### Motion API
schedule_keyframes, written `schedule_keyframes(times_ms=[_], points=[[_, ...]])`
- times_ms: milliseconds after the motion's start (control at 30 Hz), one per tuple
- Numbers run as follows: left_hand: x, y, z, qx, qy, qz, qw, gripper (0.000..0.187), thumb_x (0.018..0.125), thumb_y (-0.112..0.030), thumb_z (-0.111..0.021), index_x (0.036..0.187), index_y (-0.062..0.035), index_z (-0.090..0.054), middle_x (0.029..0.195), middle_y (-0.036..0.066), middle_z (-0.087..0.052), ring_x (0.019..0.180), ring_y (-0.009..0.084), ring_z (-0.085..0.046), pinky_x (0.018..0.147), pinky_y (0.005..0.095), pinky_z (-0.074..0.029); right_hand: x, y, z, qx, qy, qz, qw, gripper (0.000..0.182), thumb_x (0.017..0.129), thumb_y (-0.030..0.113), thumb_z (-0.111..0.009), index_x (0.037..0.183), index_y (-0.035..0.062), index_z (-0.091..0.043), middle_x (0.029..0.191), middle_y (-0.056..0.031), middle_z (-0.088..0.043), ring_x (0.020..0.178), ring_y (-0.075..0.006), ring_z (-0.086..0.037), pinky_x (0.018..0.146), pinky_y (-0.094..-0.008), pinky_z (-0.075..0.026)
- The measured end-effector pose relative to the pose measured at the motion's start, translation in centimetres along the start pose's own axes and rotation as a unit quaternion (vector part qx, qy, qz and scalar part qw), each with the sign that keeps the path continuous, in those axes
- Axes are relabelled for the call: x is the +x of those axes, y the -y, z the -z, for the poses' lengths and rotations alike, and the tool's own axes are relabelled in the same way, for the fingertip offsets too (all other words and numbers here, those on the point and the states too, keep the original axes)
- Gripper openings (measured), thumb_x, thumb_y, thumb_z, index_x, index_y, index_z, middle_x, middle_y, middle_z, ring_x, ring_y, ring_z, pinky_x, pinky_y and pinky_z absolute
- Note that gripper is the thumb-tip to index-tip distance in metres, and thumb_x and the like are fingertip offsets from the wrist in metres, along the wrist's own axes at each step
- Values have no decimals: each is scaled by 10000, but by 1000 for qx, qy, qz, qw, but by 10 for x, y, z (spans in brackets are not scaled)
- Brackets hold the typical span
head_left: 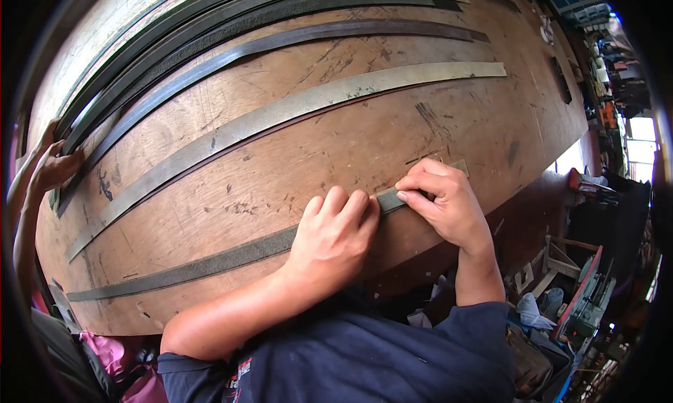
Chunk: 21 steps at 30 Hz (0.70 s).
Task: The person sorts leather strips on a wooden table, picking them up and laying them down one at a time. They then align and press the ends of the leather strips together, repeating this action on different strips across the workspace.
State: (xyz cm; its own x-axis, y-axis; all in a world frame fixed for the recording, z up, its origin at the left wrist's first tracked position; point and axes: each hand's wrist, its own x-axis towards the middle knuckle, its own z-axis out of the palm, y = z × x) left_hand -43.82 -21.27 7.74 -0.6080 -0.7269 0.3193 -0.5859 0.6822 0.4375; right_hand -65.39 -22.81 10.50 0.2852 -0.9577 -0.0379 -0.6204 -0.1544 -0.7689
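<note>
A long dark grey strip (pixel 210 264) lies along the near edge of the wooden table. My left hand (pixel 335 231) is closed over this strip, knuckles up, with the fingertips hidden. Just to its right, my right hand (pixel 445 199) pinches at the strip's greenish right part with thumb and forefinger. A narrow lighter end shows beyond my right hand. Farther back lies a pale grey strip (pixel 280 114) with a reddish edge beneath it.
Beyond are a bluish strip (pixel 231 58) and several dark strips (pixel 182 35). At the far left a co-worker's hands (pixel 59 166) hold ends of the dark strips. The wooden table (pixel 336 150) has a curved right edge; a cluttered rack (pixel 585 291) stands past it.
</note>
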Motion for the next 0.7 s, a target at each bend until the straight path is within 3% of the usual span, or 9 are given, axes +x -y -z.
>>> schedule_keyframes(times_ms=[100, 200, 267, 433, 500, 533, 600, 633, 700], points=[[9, -6, 0, 19, 24, 15, 999, 334, 705, -176, -607, 998, -19, -638, 903, 72, -501, 824, 227, -496, 664, 342, -407, 0, 2, 0, -7, 1, -6, 1000, 94, 811, 14, -714, 899, 1, -680, 829, -127, -631, 761, -292, -625, 691, -361, -494], [17, -11, -12, -22, 44, 43, 998, 445, 647, -229, -720, 1037, -29, -643, 969, 99, -547, 872, 275, -541, 724, 382, -464, 0, 5, 0, 3, -1, -22, 1000, 94, 813, 16, -712, 900, 1, -680, 834, -128, -631, 768, -298, -623, 696, -361, -493], [20, -11, -23, -37, -23, 34, 998, 221, 702, -152, -607, 890, -36, -622, 890, 83, -496, 822, 238, -506, 668, 351, -427, -1, 3, -1, 0, -4, -15, 1000, 90, 817, 16, -710, 900, 1, -680, 837, -127, -632, 768, -296, -623, 698, -360, -493], [16, -4, -25, -66, -49, 10, 997, 233, 702, -133, -607, 909, -28, -630, 884, 86, -491, 816, 240, -504, 666, 352, -424, -4, 1, -2, 8, -15, -16, 1000, 93, 820, 17, -707, 909, 3, -683, 841, -129, -635, 762, -288, -618, 689, -352, -489], [17, -5, -25, -62, -50, 9, 997, 242, 703, -128, -605, 920, -24, -634, 883, 87, -490, 815, 241, -503, 665, 353, -423, -6, -5, -4, 17, -34, 15, 999, 72, 839, 21, -703, 908, 7, -689, 827, -91, -610, 710, -208, -587, 650, -309, -467], [17, -5, -25, -58, -50, 6, 997, 258, 703, -126, -605, 937, -20, -637, 885, 87, -491, 814, 240, -503, 664, 353, -421, -7, -7, -5, 16, -35, 15, 999, 72, 839, 21, -703, 908, 7, -689, 827, -91, -610, 710, -208, -587, 650, -309, -467], [16, -6, -26, -54, -49, 2, 997, 275, 703, -123, -604, 953, -16, -641, 886, 87, -491, 813, 239, -502, 663, 354, -420, -10, -12, -8, 68, -97, -12, 993, 43, 868, 32, -690, 902, 6, -696, 821, -43, -564, 668, -113, -513, 611, -247, -416], [15, -6, -27, -46, -52, 2, 998, 285, 703, -122, -604, 964, -14, -643, 885, 87, -491, 811, 238, -502, 663, 354, -419, -11, -18, -10, 68, -99, -13, 993, 43, 868, 32, -690, 902, 6, -696, 821, -43, -564, 668, -113, -513, 611, -247, -416], [15, -5, -27, -36, -57, -1, 998, 295, 704, -121, -604, 974, -12, -645, 885, 87, -491, 808, 238, -502, 663, 354, -418, -9, -31, -11, 123, -153, 35, 980, 48, 904, 33, -659, 903, -1, -693, 833, -4, -528, 663, -49, -440, 581, -210, -360]])
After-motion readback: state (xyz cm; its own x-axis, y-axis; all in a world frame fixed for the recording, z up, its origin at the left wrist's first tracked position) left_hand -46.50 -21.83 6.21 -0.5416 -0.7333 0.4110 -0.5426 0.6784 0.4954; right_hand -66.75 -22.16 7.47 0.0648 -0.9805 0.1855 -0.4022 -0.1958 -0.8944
